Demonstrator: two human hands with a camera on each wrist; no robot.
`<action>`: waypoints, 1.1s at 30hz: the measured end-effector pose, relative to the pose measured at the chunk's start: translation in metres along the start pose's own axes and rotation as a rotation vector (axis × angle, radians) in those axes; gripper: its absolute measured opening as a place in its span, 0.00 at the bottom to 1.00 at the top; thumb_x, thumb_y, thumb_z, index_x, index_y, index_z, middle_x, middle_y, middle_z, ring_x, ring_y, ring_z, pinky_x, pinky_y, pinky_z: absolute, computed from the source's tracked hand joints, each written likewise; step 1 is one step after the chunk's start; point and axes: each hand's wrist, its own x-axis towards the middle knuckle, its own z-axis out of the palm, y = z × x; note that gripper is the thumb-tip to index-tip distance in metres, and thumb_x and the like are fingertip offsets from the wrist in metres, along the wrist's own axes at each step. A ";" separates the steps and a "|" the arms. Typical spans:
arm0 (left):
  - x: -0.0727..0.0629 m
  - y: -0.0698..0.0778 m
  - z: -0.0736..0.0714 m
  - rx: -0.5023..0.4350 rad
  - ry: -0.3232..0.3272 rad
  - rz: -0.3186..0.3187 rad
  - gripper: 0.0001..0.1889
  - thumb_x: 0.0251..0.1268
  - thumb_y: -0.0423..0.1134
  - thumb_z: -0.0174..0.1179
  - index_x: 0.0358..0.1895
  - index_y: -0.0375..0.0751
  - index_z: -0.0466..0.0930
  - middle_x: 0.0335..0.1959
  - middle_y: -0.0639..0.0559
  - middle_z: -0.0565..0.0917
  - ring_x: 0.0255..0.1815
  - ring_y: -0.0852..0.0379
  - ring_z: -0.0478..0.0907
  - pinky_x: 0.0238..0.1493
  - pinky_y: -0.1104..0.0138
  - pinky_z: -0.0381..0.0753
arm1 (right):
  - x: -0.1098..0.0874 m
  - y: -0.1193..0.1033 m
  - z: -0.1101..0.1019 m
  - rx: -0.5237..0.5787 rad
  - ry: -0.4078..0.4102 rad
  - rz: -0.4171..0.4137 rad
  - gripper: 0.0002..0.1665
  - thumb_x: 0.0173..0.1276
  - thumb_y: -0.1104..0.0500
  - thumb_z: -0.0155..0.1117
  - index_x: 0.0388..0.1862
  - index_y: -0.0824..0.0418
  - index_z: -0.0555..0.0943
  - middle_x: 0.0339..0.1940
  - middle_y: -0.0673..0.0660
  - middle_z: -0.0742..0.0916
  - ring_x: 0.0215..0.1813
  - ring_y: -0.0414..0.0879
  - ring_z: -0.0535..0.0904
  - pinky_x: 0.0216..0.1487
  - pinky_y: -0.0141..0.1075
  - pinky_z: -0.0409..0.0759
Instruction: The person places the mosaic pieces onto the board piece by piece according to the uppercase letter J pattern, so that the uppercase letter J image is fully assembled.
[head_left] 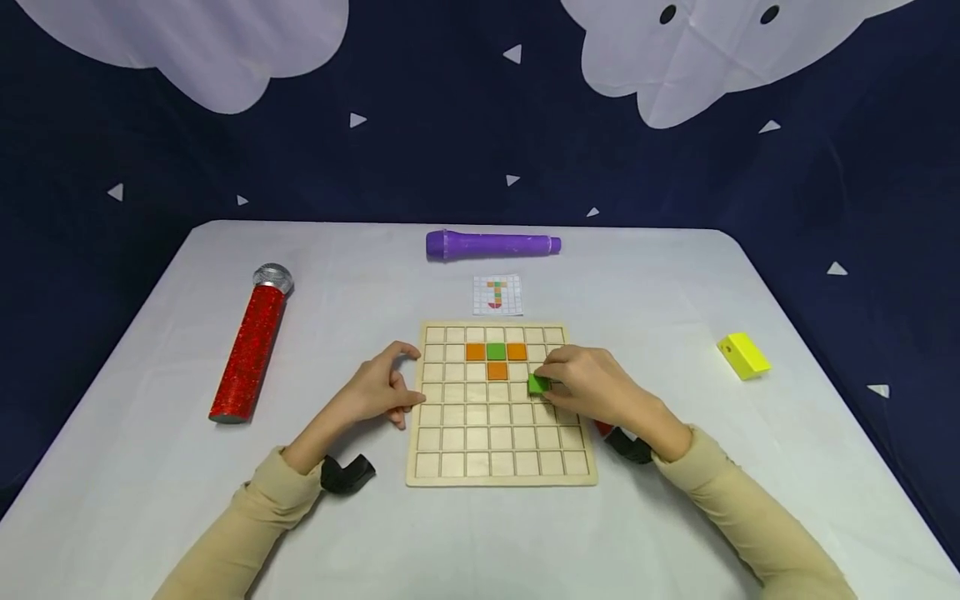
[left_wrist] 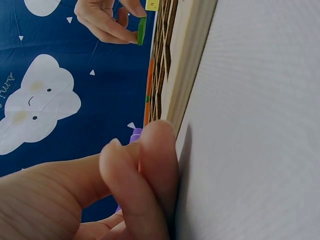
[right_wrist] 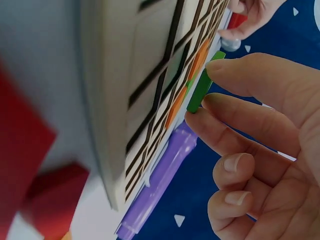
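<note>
A flat wooden grid board [head_left: 491, 463] lies on the table between the two hands. My right hand [head_left: 594, 387] pinches a green square tile [head_left: 537, 384] between thumb and fingertips, over the board's right half. In the right wrist view that green tile [right_wrist: 202, 89] is tilted and held above the grid. Set in the board are three orange tiles, one of them at the upper left [head_left: 476, 352], and a green tile [head_left: 496, 352], forming a small T. My left hand [head_left: 377, 388] touches the board's left edge with thumb and index finger, the other fingers bent.
Behind the board lies a pattern card [head_left: 497, 295] with a coloured J-like figure. A purple microphone [head_left: 495, 245] lies farther back, a red glittery microphone [head_left: 251, 350] at left, a yellow block [head_left: 744, 357] at right. Red blocks [right_wrist: 55, 200] sit beside the board's right edge.
</note>
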 end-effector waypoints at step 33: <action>0.002 0.000 0.000 -0.005 0.003 -0.001 0.33 0.55 0.31 0.65 0.63 0.39 0.59 0.14 0.50 0.78 0.09 0.60 0.77 0.17 0.63 0.81 | 0.033 -0.022 0.013 0.032 -0.086 -0.072 0.06 0.54 0.60 0.71 0.33 0.57 0.87 0.30 0.50 0.86 0.29 0.37 0.78 0.27 0.26 0.77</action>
